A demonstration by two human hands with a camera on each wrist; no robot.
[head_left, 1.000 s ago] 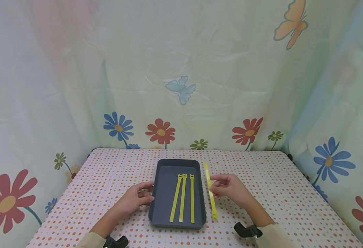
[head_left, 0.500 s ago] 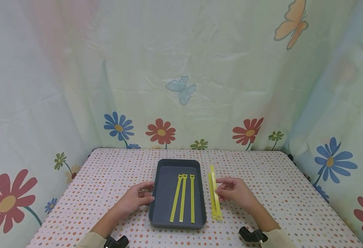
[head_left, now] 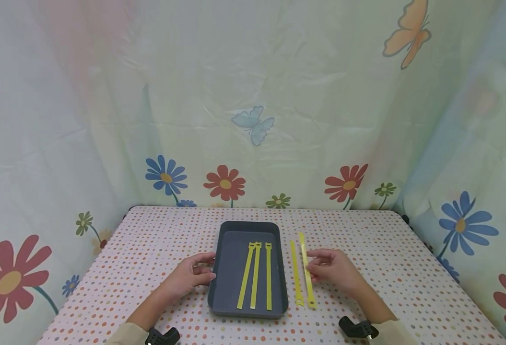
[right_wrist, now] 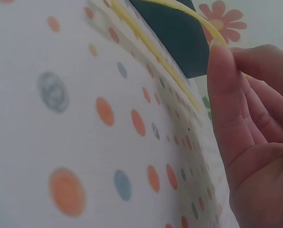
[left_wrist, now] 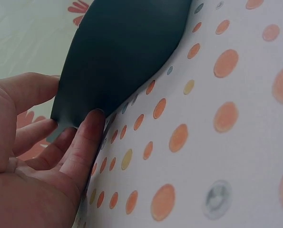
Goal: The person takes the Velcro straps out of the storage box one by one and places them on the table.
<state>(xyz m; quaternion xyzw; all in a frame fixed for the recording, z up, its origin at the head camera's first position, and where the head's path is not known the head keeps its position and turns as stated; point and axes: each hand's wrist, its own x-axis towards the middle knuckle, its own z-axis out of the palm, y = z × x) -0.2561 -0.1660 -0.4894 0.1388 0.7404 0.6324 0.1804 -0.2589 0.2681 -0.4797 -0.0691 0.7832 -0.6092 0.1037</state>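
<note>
A dark grey tray (head_left: 220, 287) stands mid-table, with three flat yellow cable ties (head_left: 268, 282) lying lengthwise in it, slotted heads at the far end. My left hand (head_left: 185, 276) touches the tray's left side, its thumb against the outer wall in the left wrist view. Right of the tray, my right hand (head_left: 335, 270) pinches another yellow cable tie (head_left: 303, 254) between thumb and index finger. This strip bows above the table in the right wrist view, its head towards the near side. A separate yellow cable tie (head_left: 296, 273) lies on the table between it and the tray.
The table (head_left: 158, 235) has a dotted white cover. Curtains (head_left: 192, 96) printed with flowers and butterflies hang behind it and at both sides. A black wrist camera (head_left: 358, 328) sits on the right wrist, another camera (head_left: 162, 336) on the left.
My right hand has moved right, with the pinched cable tie coming away from the other one, which now lies apart beside the tray. The left hand and tray stay in place.
</note>
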